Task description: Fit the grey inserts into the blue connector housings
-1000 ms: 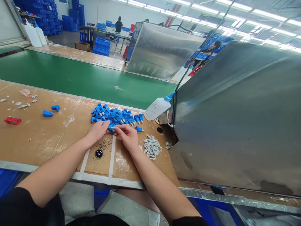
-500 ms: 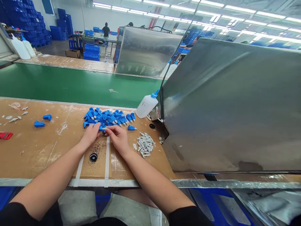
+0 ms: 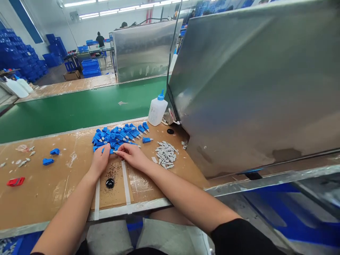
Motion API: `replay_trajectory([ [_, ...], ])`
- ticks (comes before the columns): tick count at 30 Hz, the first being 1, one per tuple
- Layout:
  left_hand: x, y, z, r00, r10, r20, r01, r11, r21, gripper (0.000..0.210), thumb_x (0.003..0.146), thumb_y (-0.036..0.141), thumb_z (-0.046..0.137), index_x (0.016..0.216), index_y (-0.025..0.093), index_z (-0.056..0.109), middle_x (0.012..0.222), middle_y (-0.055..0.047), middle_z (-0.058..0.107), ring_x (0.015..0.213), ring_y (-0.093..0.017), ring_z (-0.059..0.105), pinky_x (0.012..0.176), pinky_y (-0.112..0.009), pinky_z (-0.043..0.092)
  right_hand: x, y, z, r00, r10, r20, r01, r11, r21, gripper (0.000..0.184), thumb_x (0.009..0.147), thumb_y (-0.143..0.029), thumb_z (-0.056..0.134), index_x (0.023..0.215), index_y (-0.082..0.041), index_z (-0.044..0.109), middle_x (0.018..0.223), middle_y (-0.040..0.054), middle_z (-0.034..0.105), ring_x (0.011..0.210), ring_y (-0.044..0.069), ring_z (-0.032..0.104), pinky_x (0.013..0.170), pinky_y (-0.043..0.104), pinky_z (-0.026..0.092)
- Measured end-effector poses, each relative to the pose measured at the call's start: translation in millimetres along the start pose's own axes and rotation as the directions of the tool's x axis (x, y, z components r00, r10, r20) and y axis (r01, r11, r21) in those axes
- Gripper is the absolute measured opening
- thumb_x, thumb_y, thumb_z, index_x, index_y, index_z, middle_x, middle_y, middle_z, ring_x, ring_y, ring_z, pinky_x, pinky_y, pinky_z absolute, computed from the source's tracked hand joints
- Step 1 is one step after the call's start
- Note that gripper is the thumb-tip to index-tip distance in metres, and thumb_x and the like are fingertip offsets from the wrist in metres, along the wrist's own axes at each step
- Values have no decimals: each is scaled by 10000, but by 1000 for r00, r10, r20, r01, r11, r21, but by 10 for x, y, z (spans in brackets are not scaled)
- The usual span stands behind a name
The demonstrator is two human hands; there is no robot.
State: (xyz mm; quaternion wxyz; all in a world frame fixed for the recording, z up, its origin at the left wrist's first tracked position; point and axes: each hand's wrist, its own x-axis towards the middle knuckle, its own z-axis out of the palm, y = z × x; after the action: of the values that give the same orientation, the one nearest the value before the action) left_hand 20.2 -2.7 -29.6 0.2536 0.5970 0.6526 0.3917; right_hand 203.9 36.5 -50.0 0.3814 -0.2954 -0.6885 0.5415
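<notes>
From the left, I see a red object [image 3: 16, 182] and two loose blue pieces [image 3: 48, 162] on the bench [image 3: 42, 205]. The fingers of my left hand [image 3: 100, 159] pinch a blue part [image 3: 108, 151] before the blue heap [image 3: 114, 134]; those of my right hand [image 3: 131, 155] pinch a pale tip [image 3: 115, 152] at its right end. Rightward, a white bottle [image 3: 157, 112] stands beyond the grey pile [image 3: 166, 155].

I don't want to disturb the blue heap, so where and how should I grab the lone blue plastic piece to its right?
Probably pinch the lone blue plastic piece by its broad body, across the long sides, from above: it lies apart from the heap, and its slim pale tip, pointing right, offers less to hold.
</notes>
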Motion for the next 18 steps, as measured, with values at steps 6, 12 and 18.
replay_trajectory([
  [6, 20, -2, -164, 969, 226, 103, -246, 926, 287, 399, 1018, 463, 351, 724, 213, 453, 668, 12, 494, 646, -158, 446, 654, -279, 298, 30, 5, 5, 971, 191, 146, -230, 912, 341, 409, 785, -548, 793, 790, -181, 614, 696, 6, 700, 601, 143, 669, 600, 268, 565],
  [12, 32, 23, -145, 965, 238, 112, -260, 926, 274, 401, 1026, 466, 333, 729, 216, 429, 650, 19, 439, 634, -157, 418, 637, -280, 289, 24, -74, -50, 999, 41, -30, -37, 992, 121, 282, 828, -403, 798, 780, -176, 637, 695, 0, 688, 622, 138, 653, 602, 250, 524],
  [18, 10, 66, -98, 970, 239, 42, -242, 949, 200, 381, 1022, 469, 337, 778, 214, 481, 691, 13, 455, 670, -164, 427, 661, -278, 328, 28, -70, 11, 991, 131, -31, -112, 930, 350, 363, 765, -465, 846, 755, -175, 629, 612, -11, 671, 547, 129, 645, 526, 235, 540],
])
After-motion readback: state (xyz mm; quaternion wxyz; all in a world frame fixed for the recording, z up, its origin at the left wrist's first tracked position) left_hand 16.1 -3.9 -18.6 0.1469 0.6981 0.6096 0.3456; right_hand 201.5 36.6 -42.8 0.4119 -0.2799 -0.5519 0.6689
